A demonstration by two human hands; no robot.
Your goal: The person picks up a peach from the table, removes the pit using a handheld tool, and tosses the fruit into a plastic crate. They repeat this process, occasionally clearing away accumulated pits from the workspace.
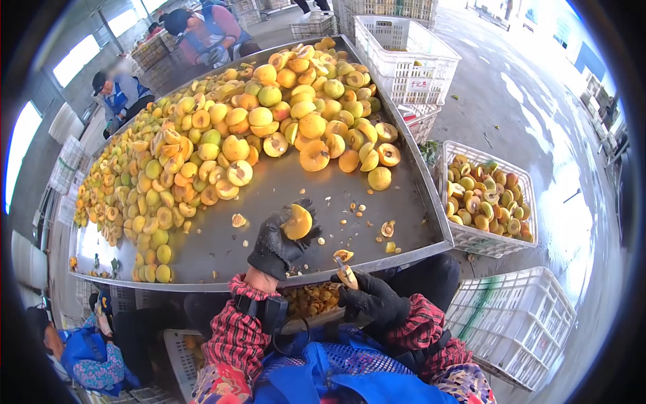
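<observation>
My left hand (281, 241), in a black glove, is closed around a yellow peach half (297, 222) above the near part of the metal table (282, 185). To its right, my right hand (374, 296), also black-gloved, grips a short wooden-handled pitting tool (346, 276). At the tool's metal end is a small orange-brown piece (344, 255), perhaps a pit with flesh on it; the exact blade shape is hidden. A large heap of halved yellow peaches (222, 135) covers the far and left parts of the table.
Right of the table stands a white crate (528, 202) of peach halves; another white crate (511, 323) is nearer me. Scraps (313, 296) lie below the table edge. Stacked crates (404, 60) stand at the far corner. Co-workers sit at left (94, 357) and across (208, 37).
</observation>
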